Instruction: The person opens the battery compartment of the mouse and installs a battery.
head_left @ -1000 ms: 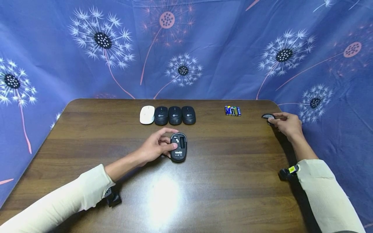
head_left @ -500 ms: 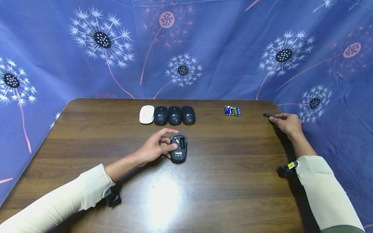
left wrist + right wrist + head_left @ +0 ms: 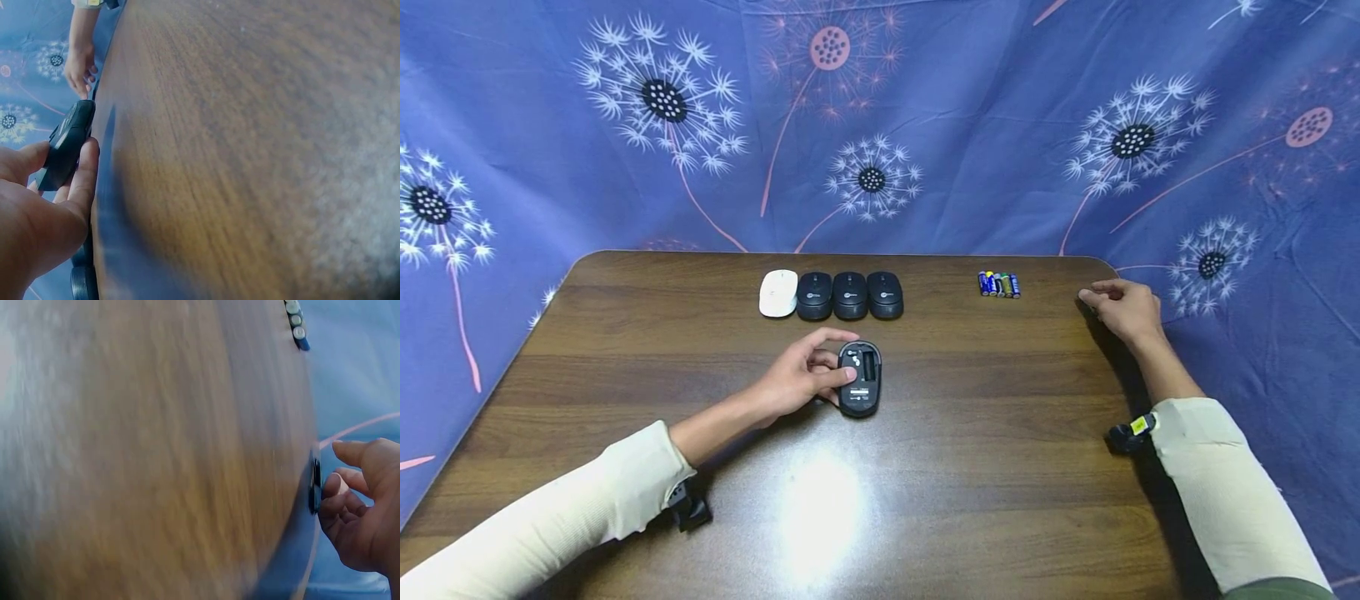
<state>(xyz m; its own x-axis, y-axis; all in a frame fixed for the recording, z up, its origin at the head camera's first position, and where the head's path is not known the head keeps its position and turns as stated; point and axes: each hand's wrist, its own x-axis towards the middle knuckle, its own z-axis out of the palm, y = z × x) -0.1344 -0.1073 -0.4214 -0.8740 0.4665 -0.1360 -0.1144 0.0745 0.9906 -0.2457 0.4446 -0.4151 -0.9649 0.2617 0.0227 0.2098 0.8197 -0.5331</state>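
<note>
My left hand (image 3: 797, 375) holds a black computer mouse (image 3: 868, 396), underside up, thumb on its base. The long battery slot in that underside stands uncovered. In the left wrist view the mouse (image 3: 65, 147) sits between thumb and fingers, above the table. At the far right corner, my right hand (image 3: 1127, 312) hovers low. The right wrist view has a thin dark battery cover (image 3: 315, 486) flat on the table beside my right hand's fingertips. Thumb and index finger there are parted, with nothing between them. In the head view my right hand hides the cover.
Along the back of the wooden table (image 3: 985, 467) stand a white mouse (image 3: 778, 294) and three black mice (image 3: 850, 297) side by side. Several batteries (image 3: 999, 285) lie in a row to their right. A blue patterned cloth (image 3: 970, 125) hangs behind the table.
My right hand has moved slightly left and down, and the cover it pinched has left its fingers for the table. The left hand and mouse have stayed still.
</note>
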